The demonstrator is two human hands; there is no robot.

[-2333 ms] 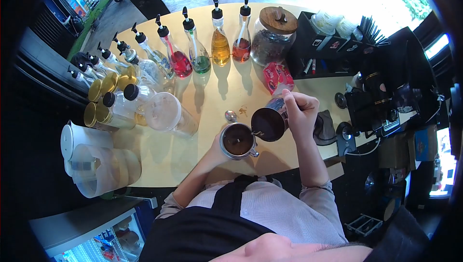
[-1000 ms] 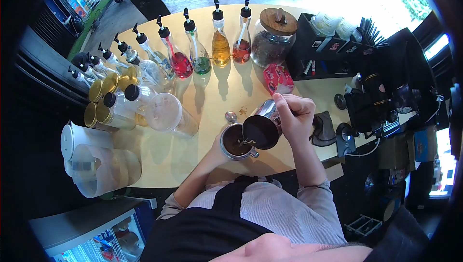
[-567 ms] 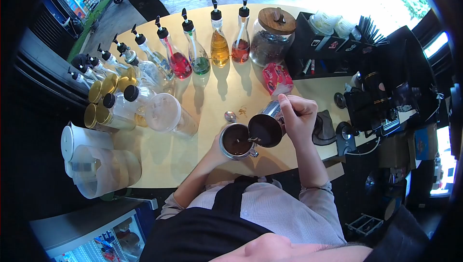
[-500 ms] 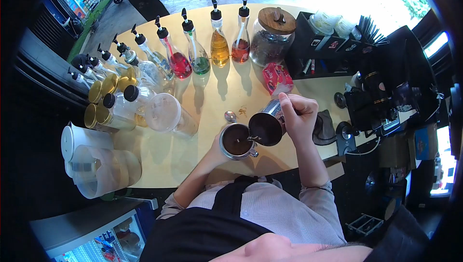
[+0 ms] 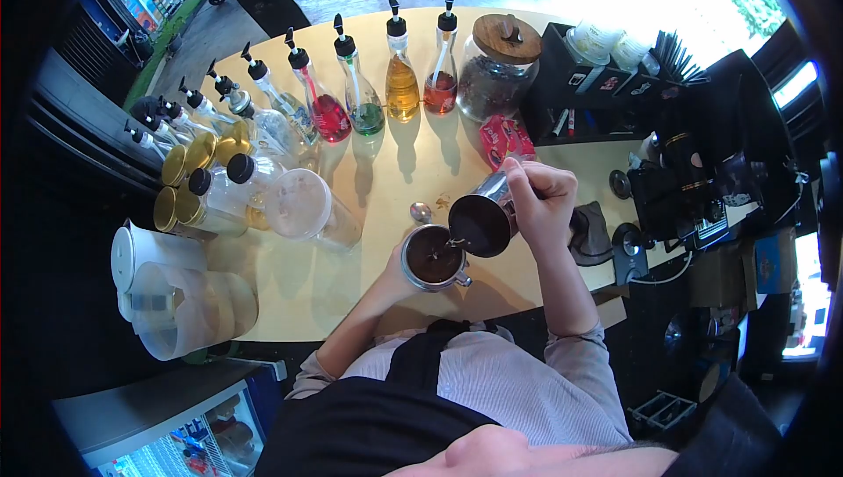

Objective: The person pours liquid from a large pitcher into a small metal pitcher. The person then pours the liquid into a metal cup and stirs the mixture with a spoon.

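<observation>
A metal mug [image 5: 435, 258] with dark brown liquid inside stands near the table's front edge. My left hand [image 5: 395, 273] is wrapped round its left side, its fingers partly hidden. Above and to the right, my right hand [image 5: 543, 196] grips a second metal pitcher [image 5: 482, 224] by its handle. That pitcher is tilted to the left, its dark inside facing the camera and its lip over the mug's right rim. Small light glints show at the lip. Just beyond the mug lies a small spoon [image 5: 421, 212].
Pump bottles [image 5: 329, 112] of coloured syrup line the far and left edge of the table [image 5: 395, 169]. A wooden-lidded jar [image 5: 499, 73], a red packet [image 5: 505, 140] and a black organiser [image 5: 580, 117] stand beyond my right hand. Clear tubs [image 5: 198, 310] are at left.
The pitcher in my right hand has shifted left and right in small amounts over the mug, and sits slightly higher than half a second ago. My left hand and the mug have stayed nearly still.
</observation>
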